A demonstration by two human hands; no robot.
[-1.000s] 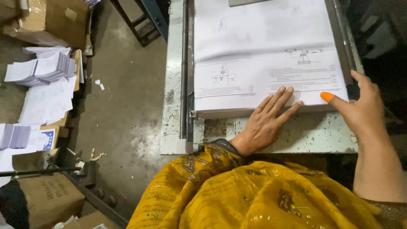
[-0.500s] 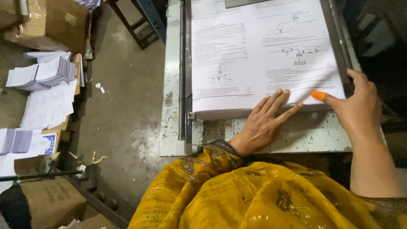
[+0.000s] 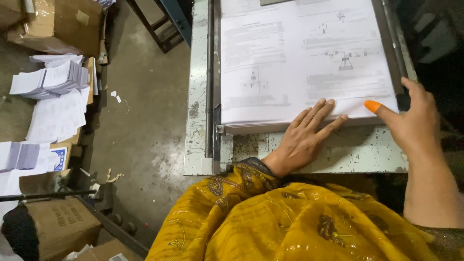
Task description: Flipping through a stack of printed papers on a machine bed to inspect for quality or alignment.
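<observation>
Both hands at the near edge of the printed paper stack (image 3: 299, 63).
Left hand (image 3: 302, 137): flat, fingers spread, at 6 o'clock. Right hand (image 3: 411, 121): fingers apart, orange-capped thumb apparently touching, 4 o'clock corner.

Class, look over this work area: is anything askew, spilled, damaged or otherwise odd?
The tall stack of printed white sheets sits square under both hands. Oddities lie elsewhere: the pale green metal table has chipped, worn paint, and loose white paper piles and small scraps are strewn unevenly over the grey concrete floor.
</observation>
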